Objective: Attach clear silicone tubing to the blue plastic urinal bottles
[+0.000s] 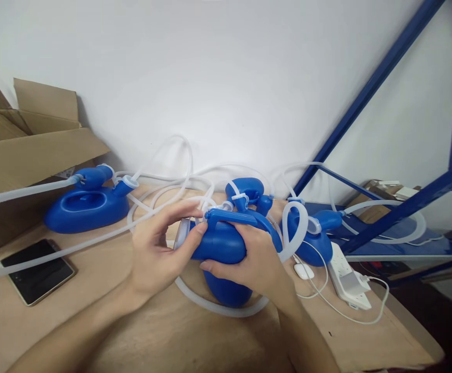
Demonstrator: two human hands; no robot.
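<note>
In the middle of the head view, a blue plastic urinal funnel [221, 244] lies sideways in both hands, a whitish rim at its left end. My left hand [161, 248] grips that end, thumb against the blue side and fingers curled over the top. From the right, my right hand [259, 256] wraps its other end, with the thumb in front. A narrow blue strap [231, 216] runs along the top, near both hands' fingertips. Below stands a blue urinal bottle [229, 290], partly hidden by the funnel and right hand. A translucent hose [210, 305] curves in front of it.
Another blue urinal [89, 207] lies left, beside a cardboard box [35, 150] and a black-screened phone [39, 269]. More blue urinals [311, 243] with looping hoses stand behind and right. A white power strip [348, 280] and blue metal frame [365, 93] occupy the right.
</note>
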